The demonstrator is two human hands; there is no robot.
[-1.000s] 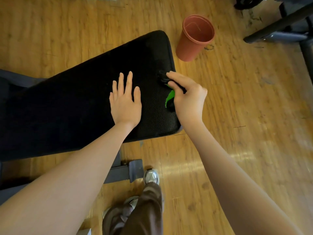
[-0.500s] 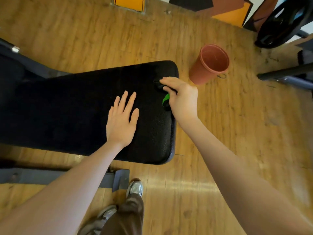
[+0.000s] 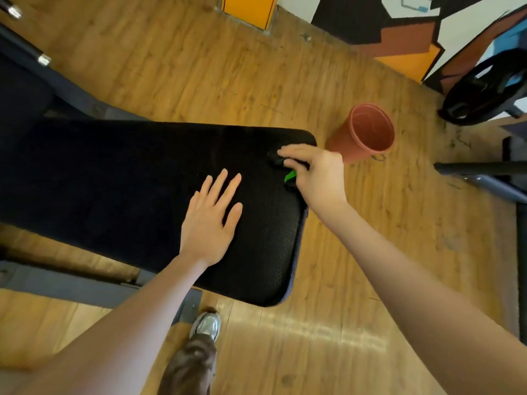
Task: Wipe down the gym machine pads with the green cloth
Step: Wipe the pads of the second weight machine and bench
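Note:
A long black padded bench (image 3: 119,183) of a gym machine fills the middle and left of the head view. My left hand (image 3: 212,220) lies flat on the pad with fingers spread, near its right end. My right hand (image 3: 316,173) grips the green cloth (image 3: 290,175) at the pad's far right corner; only a small green strip and a dark bunched part show under my fingers, the rest is hidden by the hand.
A terracotta-coloured pot (image 3: 363,132) stands on the wooden floor just right of the pad. A weight plate (image 3: 482,89) and dark machine bars (image 3: 482,172) lie at the right. The bench's grey frame (image 3: 85,286) and my shoe (image 3: 206,326) are below.
My right hand with the cloth has stayed at the pad's right end, shifting towards its far corner. The view has tilted up, showing more floor and wall. My left hand remains flat.

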